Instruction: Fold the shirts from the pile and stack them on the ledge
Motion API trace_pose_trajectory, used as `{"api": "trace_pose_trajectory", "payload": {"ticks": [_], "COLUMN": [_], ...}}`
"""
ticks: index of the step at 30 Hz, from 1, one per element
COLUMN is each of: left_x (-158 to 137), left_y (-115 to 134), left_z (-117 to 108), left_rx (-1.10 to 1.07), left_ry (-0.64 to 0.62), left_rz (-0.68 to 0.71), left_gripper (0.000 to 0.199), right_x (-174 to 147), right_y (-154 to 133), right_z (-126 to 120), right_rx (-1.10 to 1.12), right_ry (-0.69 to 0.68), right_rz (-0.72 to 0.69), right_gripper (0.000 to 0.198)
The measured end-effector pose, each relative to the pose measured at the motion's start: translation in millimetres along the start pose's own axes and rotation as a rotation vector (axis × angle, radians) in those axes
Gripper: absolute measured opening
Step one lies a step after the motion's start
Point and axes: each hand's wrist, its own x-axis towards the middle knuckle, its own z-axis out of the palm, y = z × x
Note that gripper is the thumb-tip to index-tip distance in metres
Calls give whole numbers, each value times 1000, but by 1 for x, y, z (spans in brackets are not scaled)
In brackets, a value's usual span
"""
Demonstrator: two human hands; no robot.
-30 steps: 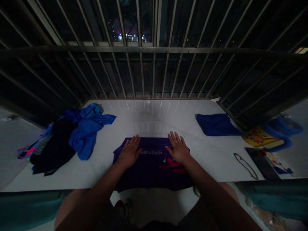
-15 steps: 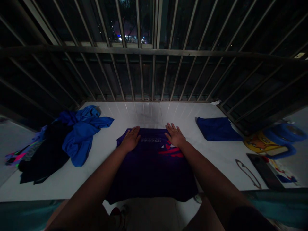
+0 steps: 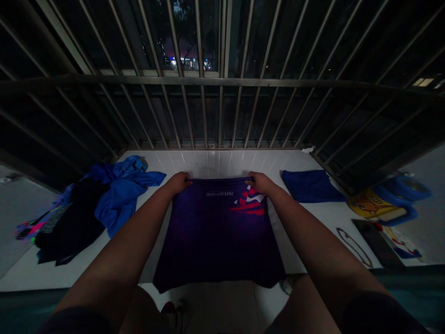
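Observation:
A dark purple shirt [image 3: 219, 236] with pale lettering and a red-and-white print lies partly over the white ledge, its near end hanging past the front edge. My left hand [image 3: 181, 182] is closed on its far left corner. On the far right corner, beside the print, my right hand [image 3: 259, 181] pinches the fabric between thumb and fingers. The far edge is stretched straight between both hands and looks slightly raised. A folded blue cloth [image 3: 311, 185] lies to the right of my right hand.
Crumpled blue and black clothes [image 3: 118, 199] lie at left on the white ledge [image 3: 222, 162]. At right are a blue-and-yellow object [image 3: 389, 199], a cord-like loop [image 3: 352, 246] and a dark flat item [image 3: 377, 243]. Metal bars [image 3: 220, 82] rise behind.
Both hands were flat on the shirt; they have moved outward to its far corners and closed on them. The far edge is now pulled taut and sits slightly farther away.

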Motion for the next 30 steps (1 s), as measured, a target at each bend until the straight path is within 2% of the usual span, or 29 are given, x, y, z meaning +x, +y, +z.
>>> {"api": "trace_pose_trajectory", "payload": {"ticks": [2,4,7,10,13,15,17,19,23,27,30], "left_x": [-3,-18,-68,-144,-221,-260,-283,-291,-280,-261,-253], "left_y": [4,7,9,10,9,10,13,19,36,45,45], "left_z": [-17,-32,-39,-16,28,56,73,78,66,57,59], "left_rx": [-27,-48,-111,-249,-264,-205,-142,-106,-64,-22,-77], "left_ry": [54,99,171,239,200,169,187,237,307,313,215], "left_rz": [16,33,67,117,101,72,61,63,20,-215,-328], "left_gripper": [11,13,15,17,20,24,30,34,33,43,52], "right_x": [-4,-19,-65,-130,-193,-225,-245,-254,-252,-247,-246], "right_y": [-5,-11,-21,-33,-45,-51,-55,-59,-69,-72,-65], "right_z": [-19,-33,-33,-2,50,84,108,119,118,116,117], "right_rx": [9,20,14,-16,-34,-42,-27,6,26,-38,-81], "right_ry": [51,96,174,229,196,155,163,221,312,273,224], "right_rz": [-4,-22,-119,-226,-248,-242,-216,-186,-133,-110,-95], "right_gripper": [19,19,16,20,24,33,46,53,44,46,40]}}
